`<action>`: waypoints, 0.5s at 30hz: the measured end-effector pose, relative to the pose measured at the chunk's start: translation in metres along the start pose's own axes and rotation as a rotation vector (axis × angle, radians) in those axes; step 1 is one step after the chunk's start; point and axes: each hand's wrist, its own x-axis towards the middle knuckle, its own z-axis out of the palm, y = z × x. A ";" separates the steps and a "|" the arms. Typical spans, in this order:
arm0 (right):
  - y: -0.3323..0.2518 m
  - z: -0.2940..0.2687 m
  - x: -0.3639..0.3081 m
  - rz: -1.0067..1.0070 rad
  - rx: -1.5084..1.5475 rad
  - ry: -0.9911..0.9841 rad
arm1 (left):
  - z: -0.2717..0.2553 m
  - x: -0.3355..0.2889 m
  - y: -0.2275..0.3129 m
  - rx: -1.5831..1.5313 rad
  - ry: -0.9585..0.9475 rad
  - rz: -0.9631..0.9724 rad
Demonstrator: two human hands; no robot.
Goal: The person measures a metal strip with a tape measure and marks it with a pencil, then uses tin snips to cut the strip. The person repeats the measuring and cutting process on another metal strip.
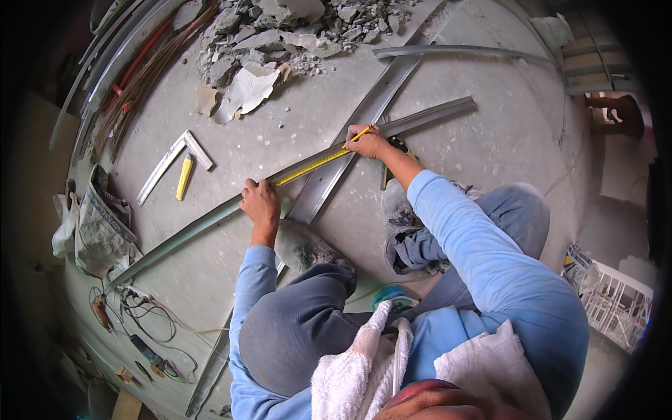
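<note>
A long metal channel (185, 236) lies slantwise across the floor in front of me. My left hand (262, 204) grips it near its middle, fingers curled over the edge by one end of a yellow tape measure blade (311, 165). The blade runs along the channel toward my right hand (369, 143). Between the fingers of that hand is a yellow pencil (359, 134), its tip down at the blade and channel. A black-and-yellow object (397, 144) shows partly behind the right wrist; it looks like the tape's case. Under the channel, crossing it, lies a wider metal track (329, 183).
A steel square (165, 166) and a yellow utility knife (184, 178) lie at left. Rubble (273, 42) is heaped at the far side, beside long rods (143, 70). Corded power tools (150, 355) and a sack (105, 224) are at lower left. Another metal strip (462, 50) lies far right.
</note>
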 end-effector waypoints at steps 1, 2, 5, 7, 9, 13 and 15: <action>0.000 0.000 0.000 0.004 -0.011 -0.006 | -0.001 0.000 0.000 -0.010 0.012 0.005; -0.001 0.001 0.000 0.034 -0.027 -0.018 | -0.001 0.000 0.001 -0.014 0.018 0.005; -0.002 0.002 -0.001 -0.023 -0.049 0.068 | -0.001 0.000 0.001 -0.016 0.024 0.007; -0.001 0.003 -0.001 -0.050 -0.017 0.069 | 0.002 0.000 0.000 -0.011 0.027 0.004; 0.002 0.004 0.000 -0.041 -0.022 0.044 | 0.007 0.001 -0.002 0.000 0.032 0.002; 0.008 0.012 0.003 -0.045 -0.130 0.026 | 0.015 0.000 -0.009 0.020 0.064 0.011; 0.011 0.016 0.007 -0.017 -0.100 0.012 | 0.015 0.003 -0.009 -0.015 0.077 0.018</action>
